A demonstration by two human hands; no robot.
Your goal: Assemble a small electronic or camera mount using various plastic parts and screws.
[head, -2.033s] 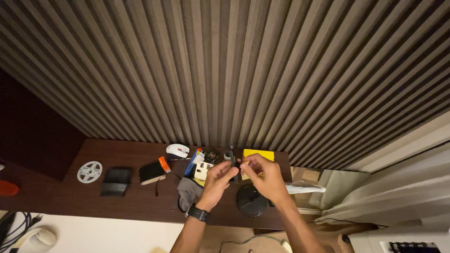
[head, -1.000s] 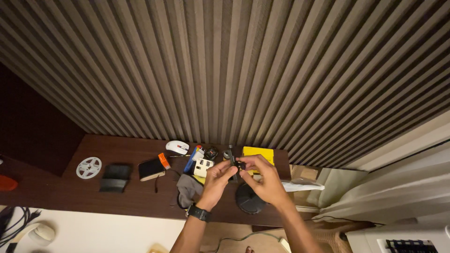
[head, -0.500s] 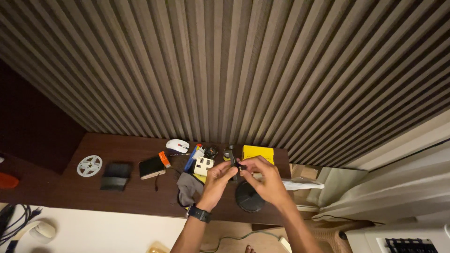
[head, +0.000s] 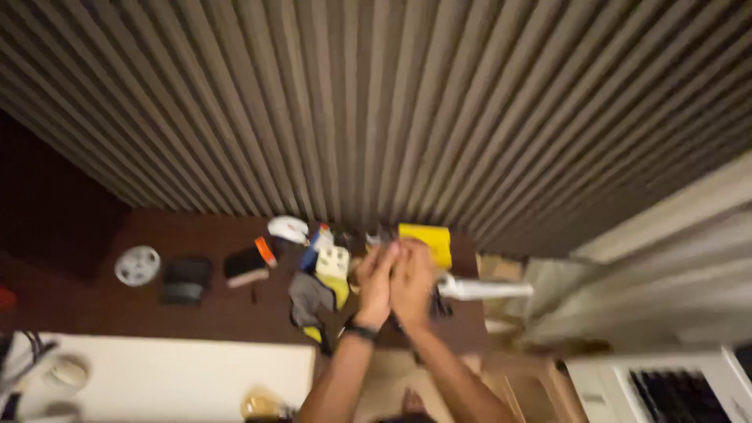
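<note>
Slatted wood panelling backs our dark counter (head: 102,313). We press our left hand (head: 376,276) and right hand (head: 413,282) together (blur hides any grip) beside a yellow box (head: 427,241).

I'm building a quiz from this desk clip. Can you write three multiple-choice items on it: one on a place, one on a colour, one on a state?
1. Where does the white reel lie on the desk?
A. near its left end
B. under the hands
C. on the yellow box

2. What colour is the box by the slatted wall?
A. green
B. yellow
C. white

3. How are the left hand and right hand placed?
A. far apart
B. flat on the desk
C. pressed close together

Key: 1 A, the reel sits far left, beside a black pouch. 2 B, the box is plainly yellow. 3 C, both hands meet, raised above the desk.
</note>
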